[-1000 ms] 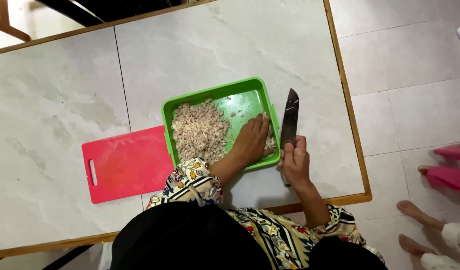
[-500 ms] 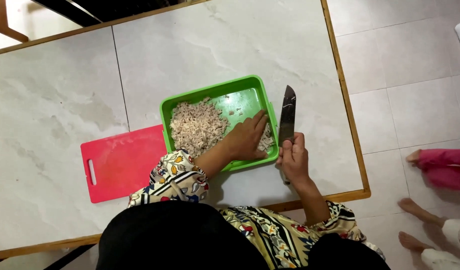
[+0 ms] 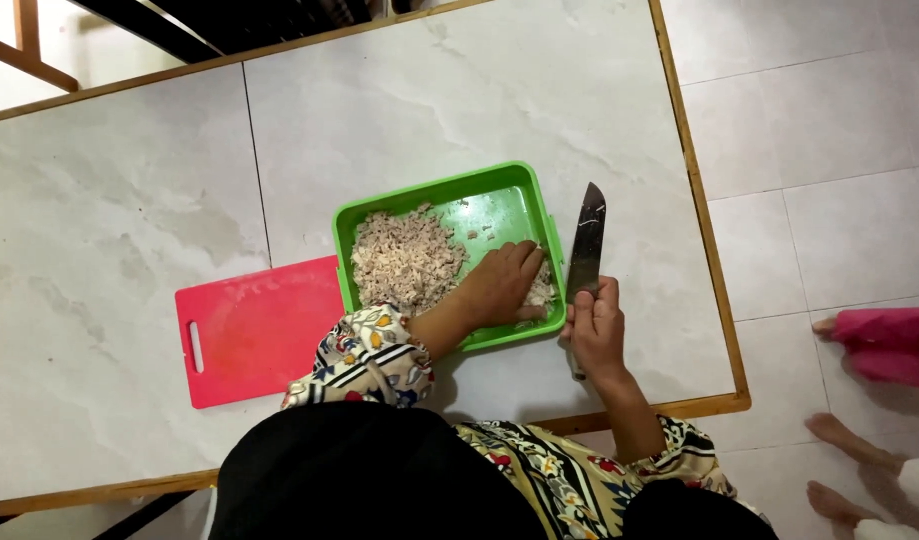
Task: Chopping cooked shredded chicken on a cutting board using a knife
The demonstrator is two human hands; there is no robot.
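A green tray [image 3: 510,188] sits on the white marble table and holds a heap of pale chopped food [image 3: 405,258] in its left half. My left hand [image 3: 502,283] lies flat inside the tray at its right end, fingers resting on a small patch of the chopped food. My right hand [image 3: 597,324] grips the handle of a large knife [image 3: 586,242] just right of the tray, its blade flat on the table and pointing away from me.
A red cutting board [image 3: 255,330] lies left of the tray, partly under it. The table's wooden edge [image 3: 700,210] runs along the right. Another person's bare feet [image 3: 840,435] and pink clothing [image 3: 885,340] are on the tiled floor at right.
My left hand has slid a little lower and rightward within the tray over the chopped food. The knife and my right hand have stayed in place.
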